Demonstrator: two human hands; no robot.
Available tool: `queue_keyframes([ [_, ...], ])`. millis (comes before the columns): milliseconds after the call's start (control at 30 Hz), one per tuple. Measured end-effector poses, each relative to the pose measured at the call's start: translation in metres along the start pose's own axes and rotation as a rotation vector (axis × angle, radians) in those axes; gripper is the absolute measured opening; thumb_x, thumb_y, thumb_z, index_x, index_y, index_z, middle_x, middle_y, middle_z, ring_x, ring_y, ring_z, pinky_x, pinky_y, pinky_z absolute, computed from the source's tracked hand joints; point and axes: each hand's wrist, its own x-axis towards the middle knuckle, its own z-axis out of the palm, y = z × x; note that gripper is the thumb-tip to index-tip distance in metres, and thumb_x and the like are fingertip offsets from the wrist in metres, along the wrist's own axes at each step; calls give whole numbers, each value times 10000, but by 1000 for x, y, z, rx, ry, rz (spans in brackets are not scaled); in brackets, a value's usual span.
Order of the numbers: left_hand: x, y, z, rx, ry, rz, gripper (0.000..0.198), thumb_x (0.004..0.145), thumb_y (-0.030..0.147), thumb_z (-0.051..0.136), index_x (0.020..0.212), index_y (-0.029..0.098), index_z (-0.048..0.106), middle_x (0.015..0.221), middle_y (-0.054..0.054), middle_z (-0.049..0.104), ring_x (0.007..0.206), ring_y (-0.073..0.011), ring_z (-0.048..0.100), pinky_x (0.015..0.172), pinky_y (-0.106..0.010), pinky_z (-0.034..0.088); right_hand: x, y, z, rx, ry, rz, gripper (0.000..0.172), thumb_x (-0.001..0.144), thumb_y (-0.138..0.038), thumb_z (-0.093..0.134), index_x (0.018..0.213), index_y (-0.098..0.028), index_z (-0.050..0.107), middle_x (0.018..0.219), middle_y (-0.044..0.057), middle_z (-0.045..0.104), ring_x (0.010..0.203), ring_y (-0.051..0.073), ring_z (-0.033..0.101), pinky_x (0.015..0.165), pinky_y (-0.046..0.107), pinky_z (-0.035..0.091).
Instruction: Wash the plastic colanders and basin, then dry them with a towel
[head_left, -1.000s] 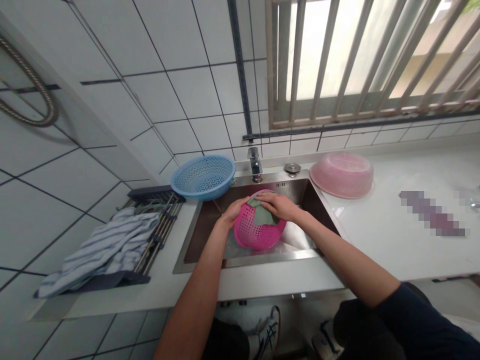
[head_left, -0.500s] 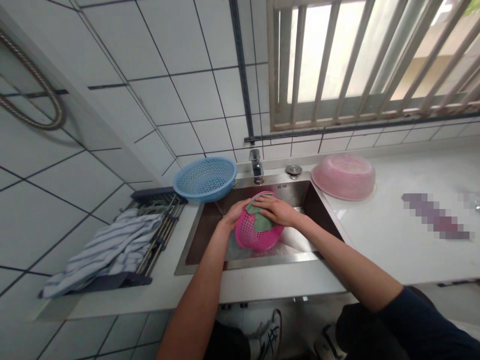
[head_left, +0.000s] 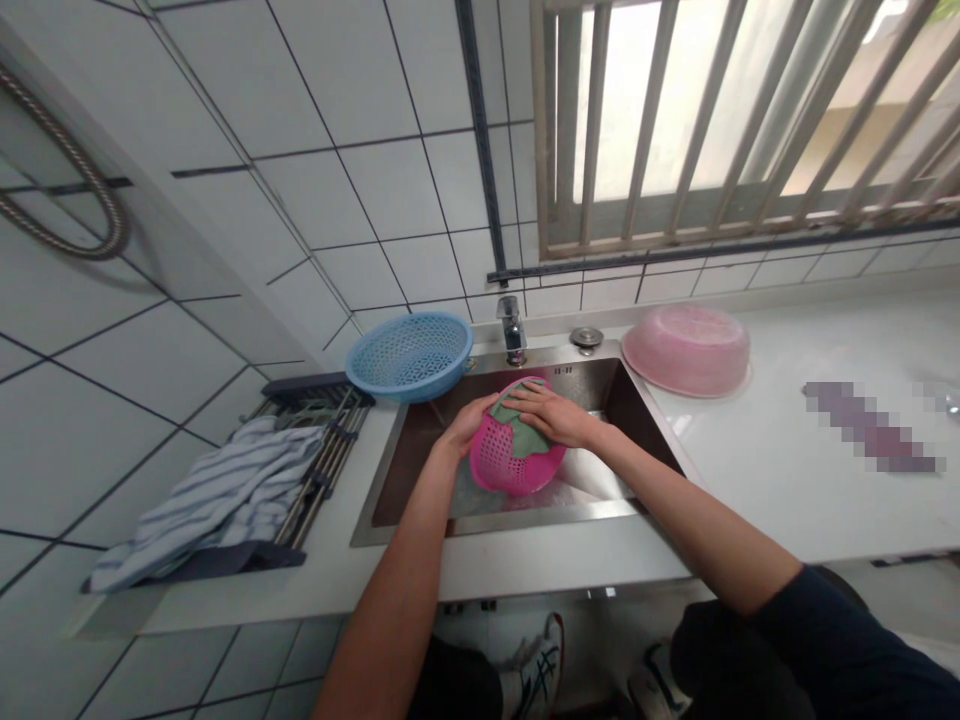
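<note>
A bright pink plastic colander (head_left: 496, 455) is held tilted within the stainless steel sink (head_left: 390, 470). My left hand (head_left: 466, 428) grips its left rim; part of the fingers is hidden behind the edge. Over the colander's surface lies a green cloth (head_left: 529, 438). My right hand (head_left: 551, 412) presses this cloth against the colander, its fingers stretched across the fabric and partly bent with it. Behind the colander stands the metal faucet (head_left: 512, 330).
A blue basket (head_left: 412, 360) rests over the sink's back left corner. To the right, a pink basin (head_left: 686, 350) lies upside down on the counter, near a metal drain strainer (head_left: 586, 338). Striped cloth (head_left: 217, 490) covers a folded rack (head_left: 322, 470) at left. A barred window (head_left: 675, 120) is above.
Both hands keep their hold on the colander and cloth. The right hand and cloth have shifted very slightly over the colander.
</note>
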Motion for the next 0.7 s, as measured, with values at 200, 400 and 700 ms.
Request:
queue_keyframes([
  [200, 0, 1, 0, 42, 38, 51, 185, 952, 247, 711, 1026, 123, 827, 987, -120, 843, 864, -242, 801, 923, -361, 614, -5, 8, -6, 31, 15, 98, 482, 1137, -321, 426, 1592, -237, 561, 1629, 114, 558, 1546, 282, 488, 1296, 562, 389],
  [400, -3, 2, -1, -2, 113, 34, 199, 973, 235, 664, 1022, 121, 820, 992, -129, 839, 817, -239, 801, 848, -368, 644, 2, -20, 1, 32, -35, -41, 410, 1112, -297, 512, 1489, -293, 673, 1569, 54, 627, 1590, 292, 424, 1329, 599, 312],
  [700, -6, 10, 2, -94, 131, -2, 191, 960, 199, 649, 974, 101, 812, 910, -141, 832, 785, -256, 802, 874, -398, 659, -4, -5, -18, 86, 68, 63, 419, 1091, -244, 514, 1472, -279, 686, 1519, 69, 668, 1470, 265, 582, 1269, 533, 433],
])
